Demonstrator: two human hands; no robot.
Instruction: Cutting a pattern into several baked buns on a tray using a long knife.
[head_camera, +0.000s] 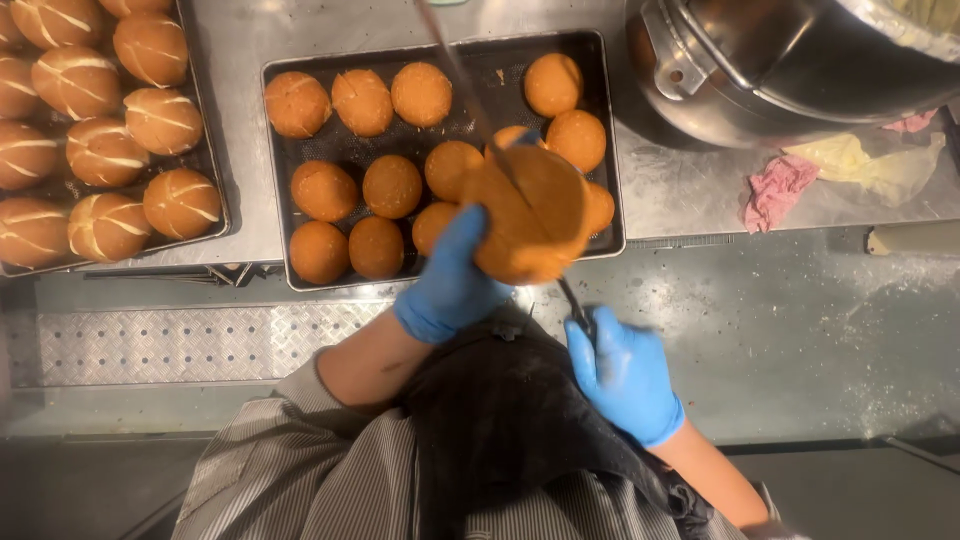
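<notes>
The bun is lifted off the tray, held in front of the person's chest and above the near right corner of the dark baking tray. It is round, golden-brown and domed, and it looks light, with a crust that is firm but thin over a soft crumb, so a hard squeeze would likely dent it. The left hand, in a blue glove, cups it from the left and from below, fingers wrapped around its side and clamped on it; that broad, low grip seems the safe place to hold, well off the line of the blade. A long thin knife lies across the top of the bun, its blade running up and away over the tray. The right hand, also gloved in blue, is closed around the knife's handle near the person's body.

On the tray sit more plain round buns in loose rows, close to one another. To the left, a second tray carries buns with pale cuts scored across their tops. Both trays rest on a steel table, dusty with flour. At the upper right stands a large metal bowl, with crumpled pink and yellow cloths beside it. Below the table edge, a ribbed metal floor plate shows.
</notes>
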